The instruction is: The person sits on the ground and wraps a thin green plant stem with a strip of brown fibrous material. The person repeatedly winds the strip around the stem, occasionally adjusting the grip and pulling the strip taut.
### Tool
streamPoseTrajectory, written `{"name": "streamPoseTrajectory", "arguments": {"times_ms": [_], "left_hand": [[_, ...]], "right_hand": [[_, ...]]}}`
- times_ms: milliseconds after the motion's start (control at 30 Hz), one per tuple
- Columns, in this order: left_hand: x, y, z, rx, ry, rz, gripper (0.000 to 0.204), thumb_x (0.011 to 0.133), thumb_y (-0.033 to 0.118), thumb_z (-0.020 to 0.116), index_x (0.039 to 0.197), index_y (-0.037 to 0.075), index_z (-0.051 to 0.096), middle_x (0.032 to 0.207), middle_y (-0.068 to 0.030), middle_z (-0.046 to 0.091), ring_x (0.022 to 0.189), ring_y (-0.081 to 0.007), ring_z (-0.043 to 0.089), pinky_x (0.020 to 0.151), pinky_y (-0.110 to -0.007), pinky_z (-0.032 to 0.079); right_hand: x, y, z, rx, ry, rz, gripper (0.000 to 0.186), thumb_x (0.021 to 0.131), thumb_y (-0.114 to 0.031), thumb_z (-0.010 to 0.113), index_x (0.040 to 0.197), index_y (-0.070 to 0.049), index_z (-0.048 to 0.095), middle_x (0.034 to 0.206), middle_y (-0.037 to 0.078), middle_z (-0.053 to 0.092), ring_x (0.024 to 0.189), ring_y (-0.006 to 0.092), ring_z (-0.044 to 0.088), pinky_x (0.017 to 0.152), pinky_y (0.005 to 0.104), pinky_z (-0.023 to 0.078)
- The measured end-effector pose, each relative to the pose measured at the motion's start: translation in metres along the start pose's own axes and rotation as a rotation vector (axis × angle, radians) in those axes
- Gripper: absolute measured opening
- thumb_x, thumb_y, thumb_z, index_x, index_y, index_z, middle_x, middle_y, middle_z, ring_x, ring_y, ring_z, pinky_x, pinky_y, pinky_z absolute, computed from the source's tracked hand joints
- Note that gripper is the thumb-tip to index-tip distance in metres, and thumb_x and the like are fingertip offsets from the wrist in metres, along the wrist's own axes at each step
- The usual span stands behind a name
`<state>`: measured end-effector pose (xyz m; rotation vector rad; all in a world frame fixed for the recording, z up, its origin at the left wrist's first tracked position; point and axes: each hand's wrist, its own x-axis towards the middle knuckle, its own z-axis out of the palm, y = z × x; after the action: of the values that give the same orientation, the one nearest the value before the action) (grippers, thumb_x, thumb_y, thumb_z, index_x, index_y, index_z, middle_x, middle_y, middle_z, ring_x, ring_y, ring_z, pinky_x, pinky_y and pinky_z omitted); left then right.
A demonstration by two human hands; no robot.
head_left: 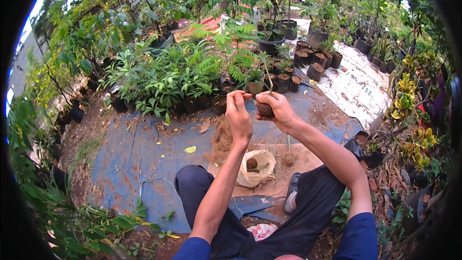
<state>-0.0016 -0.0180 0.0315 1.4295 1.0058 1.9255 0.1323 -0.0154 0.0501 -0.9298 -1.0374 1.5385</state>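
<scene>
My right hand point(276, 108) grips a small brown root ball point(264, 109) with a thin green seedling stem point(269, 79) rising from it. My left hand point(238, 113) is raised beside it, fingertips pinched on something thin at the top of the ball; I cannot tell what it is. Both hands are held up in front of me, above my knees. Below them an open pale plastic bag point(255, 166) with brown contents lies on the ground, next to a heap of brown fibre point(222, 139).
A blue tarp point(139, 163) covers the ground in front. Rows of black pots with seedlings point(288, 70) and leafy plants point(163, 77) stand beyond. A white printed sheet point(358, 86) lies at right. Yellow-green shrubs point(409, 115) crowd the right side.
</scene>
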Motion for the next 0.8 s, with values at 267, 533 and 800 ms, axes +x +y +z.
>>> {"name": "streamPoseTrajectory", "arguments": {"times_ms": [267,533,800], "left_hand": [[0.000,-0.005,0.004,0.127,-0.127,0.088,0.039,0.098,0.035,0.058,0.114,-0.001,0.057,0.098,-0.0135,0.067,0.091,-0.0201,0.064,0.086,-0.033,0.048],[0.004,-0.024,0.000,-0.485,-0.140,-0.594,0.039,0.094,0.036,0.064,0.108,0.001,0.059,0.098,-0.0106,0.067,0.088,-0.0179,0.065,0.079,-0.031,0.053],[0.009,-0.037,-0.010,-0.948,-0.024,-0.896,0.028,0.087,0.030,0.069,0.095,0.006,0.058,0.086,-0.0097,0.061,0.076,-0.0217,0.063,0.066,-0.037,0.056]], "right_hand": [[0.003,-0.003,-0.002,0.074,-0.069,-0.001,0.054,0.094,-0.056,0.055,0.119,-0.009,0.050,0.105,0.008,0.056,0.100,0.0163,0.059,0.082,0.0383,0.056],[-0.002,0.007,-0.002,-0.593,0.016,-0.265,0.063,0.102,-0.056,0.032,0.127,-0.002,0.050,0.113,0.014,0.063,0.099,0.0220,0.064,0.079,0.0384,0.051],[-0.005,-0.012,-0.002,-0.737,0.099,-0.370,0.063,0.102,-0.053,0.033,0.103,0.002,0.064,0.095,0.011,0.067,0.077,0.0185,0.066,0.066,0.0310,0.051]]}}
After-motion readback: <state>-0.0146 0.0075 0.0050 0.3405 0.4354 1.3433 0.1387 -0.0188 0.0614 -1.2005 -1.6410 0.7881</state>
